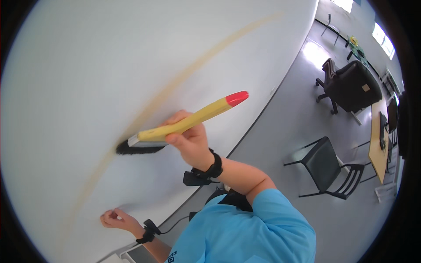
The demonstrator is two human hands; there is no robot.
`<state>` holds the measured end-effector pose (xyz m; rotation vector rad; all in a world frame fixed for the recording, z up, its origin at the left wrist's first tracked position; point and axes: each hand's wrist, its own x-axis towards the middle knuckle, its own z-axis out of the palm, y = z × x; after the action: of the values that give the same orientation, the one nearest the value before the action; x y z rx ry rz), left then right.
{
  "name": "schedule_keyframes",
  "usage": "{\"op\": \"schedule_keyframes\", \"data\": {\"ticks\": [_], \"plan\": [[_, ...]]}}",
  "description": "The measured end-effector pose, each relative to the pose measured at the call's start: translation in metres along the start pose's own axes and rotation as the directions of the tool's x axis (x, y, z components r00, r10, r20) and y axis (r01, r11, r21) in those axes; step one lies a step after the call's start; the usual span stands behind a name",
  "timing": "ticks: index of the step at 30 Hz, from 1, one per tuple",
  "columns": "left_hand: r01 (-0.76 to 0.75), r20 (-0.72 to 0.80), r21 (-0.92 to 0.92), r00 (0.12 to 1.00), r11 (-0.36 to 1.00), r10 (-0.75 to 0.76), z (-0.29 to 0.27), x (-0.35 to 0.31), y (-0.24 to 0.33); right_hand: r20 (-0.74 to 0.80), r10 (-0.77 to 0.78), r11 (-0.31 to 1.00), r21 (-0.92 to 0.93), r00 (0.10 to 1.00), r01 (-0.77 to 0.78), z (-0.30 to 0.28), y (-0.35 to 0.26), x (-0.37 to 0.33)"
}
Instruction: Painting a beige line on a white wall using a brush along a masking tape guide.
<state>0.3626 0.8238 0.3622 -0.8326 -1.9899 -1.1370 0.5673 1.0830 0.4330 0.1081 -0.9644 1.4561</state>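
My right hand (191, 142) grips a wide paintbrush (188, 123) with a yellow, red-tipped handle, a metal band and black bristles. The bristles rest against a white wall (79, 79), on or right beside a long tan band (175, 81) that runs slantwise across it. Lower down, close to the same wall, is my left hand (119, 220). Its fingers are curled in toward the thumb, and nothing shows in them. Each wrist wears a black strap with a small device, such as the right wristband (214, 164).
Right of the wall, a black chair (326, 164) stands on the grey floor (267, 144). Farther off are a dark office chair (353, 85) and a wooden desk (376, 149) with equipment. At the lower left, by my left forearm, is a white-edged object (116, 258), partly cut off.
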Motion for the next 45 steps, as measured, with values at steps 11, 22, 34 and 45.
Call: {"op": "schedule_keyframes", "data": {"ticks": [11, 22, 34, 45], "plan": [[0.09, 0.01, -0.067, 0.996, 0.994, -0.089, 0.0, -0.003, 0.018, -0.055, -0.119, 0.981, -0.164, 0.991, 0.108, -0.019, -0.008, 0.027], [0.101, -0.081, -0.226, 0.989, 0.969, -0.123, 0.057, -0.018, 0.105, -0.229, -0.388, 0.906, -0.271, 0.893, 0.324, -0.119, -0.074, 0.122], [-0.052, -0.105, -0.037, 0.993, 0.998, 0.048, 0.118, -0.01, 0.228, -0.225, -0.484, 0.837, -0.4, 0.846, 0.373, -0.218, -0.13, 0.192], [-0.01, -0.054, 0.062, 0.998, 0.998, 0.013, 0.121, 0.006, 0.249, -0.221, -0.527, 0.812, -0.417, 0.821, 0.408, -0.242, -0.15, 0.214]]}}
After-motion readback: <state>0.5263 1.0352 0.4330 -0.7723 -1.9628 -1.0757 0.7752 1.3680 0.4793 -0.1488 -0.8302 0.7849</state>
